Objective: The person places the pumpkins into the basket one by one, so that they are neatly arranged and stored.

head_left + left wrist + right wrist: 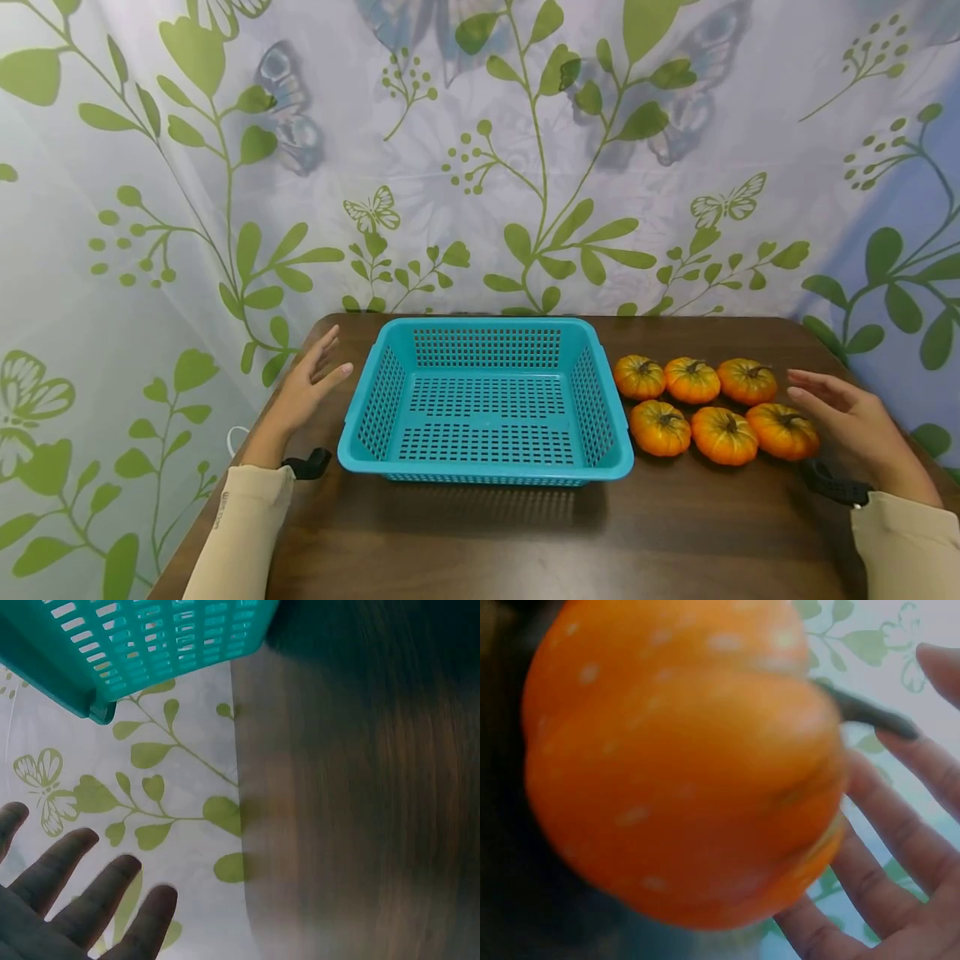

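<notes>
A turquoise plastic basket [487, 473] with slotted walls stands on the brown table, nothing inside it. Left of it hovers my left hand [302, 390], fingers spread and empty; in the left wrist view the basket's corner [165, 645] shows above those fingers. Several small orange pumpkins [723, 436] sit in two rows just right of the basket. My right hand [855, 421] is beside the right end of the rows, fingers extended and holding nothing. One pumpkin [690, 772] fills much of the right wrist view, its stem pointing toward the fingers.
The wooden table [480, 550] has its far edge against a hanging curtain [465, 167] printed with green leaves and butterflies. A thin white cable [231, 440] loops at the table's left edge. Dark bands circle both wrists.
</notes>
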A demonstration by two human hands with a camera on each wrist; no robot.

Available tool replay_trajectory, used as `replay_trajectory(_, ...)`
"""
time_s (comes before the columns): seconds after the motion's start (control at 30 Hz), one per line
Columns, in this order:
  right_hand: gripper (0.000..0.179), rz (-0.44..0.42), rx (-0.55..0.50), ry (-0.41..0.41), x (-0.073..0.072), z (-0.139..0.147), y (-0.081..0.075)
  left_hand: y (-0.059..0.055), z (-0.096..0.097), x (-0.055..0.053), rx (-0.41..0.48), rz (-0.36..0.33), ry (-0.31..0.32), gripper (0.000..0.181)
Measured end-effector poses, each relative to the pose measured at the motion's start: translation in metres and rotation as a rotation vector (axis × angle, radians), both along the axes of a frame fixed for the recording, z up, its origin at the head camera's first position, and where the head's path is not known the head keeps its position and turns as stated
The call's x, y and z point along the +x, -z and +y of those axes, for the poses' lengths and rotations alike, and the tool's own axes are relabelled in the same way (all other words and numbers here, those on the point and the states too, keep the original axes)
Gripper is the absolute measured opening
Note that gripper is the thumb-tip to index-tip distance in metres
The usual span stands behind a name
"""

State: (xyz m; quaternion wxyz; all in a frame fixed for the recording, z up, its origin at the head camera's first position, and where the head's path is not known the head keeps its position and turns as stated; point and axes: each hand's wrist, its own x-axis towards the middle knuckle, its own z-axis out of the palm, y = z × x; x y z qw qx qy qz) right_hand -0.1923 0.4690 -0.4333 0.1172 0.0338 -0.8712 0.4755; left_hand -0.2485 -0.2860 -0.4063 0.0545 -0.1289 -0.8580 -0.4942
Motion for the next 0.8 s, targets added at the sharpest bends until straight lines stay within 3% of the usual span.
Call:
replay_trajectory(0.37,0.038,-0.093,-0.092,-0.045,0.002,0.014,0.018,0.012,0.002,-0.005,0.178,-0.034,0.157,0.068)
replay_trajectory(0.5,0.04,-0.082,-0.275,-0.138,0.002,0.023,0.028,0.017,0.003,-0.007,0.206,-0.064,0.209,0.068)
replay_trajectory(0.6,0.047,-0.05,-0.418,-0.26,0.001,0.03,0.036,0.018,0.004,-0.007,0.22,-0.087,0.233,0.07)
replay_trajectory(0.7,0.051,-0.061,-0.371,-0.313,0.002,0.035,0.041,0.02,0.006,-0.007,0.231,-0.098,0.254,0.071)
replay_trajectory(0.8,0.056,-0.096,-0.229,-0.316,0.003,0.039,0.047,0.022,0.007,-0.007,0.228,-0.096,0.281,0.073)
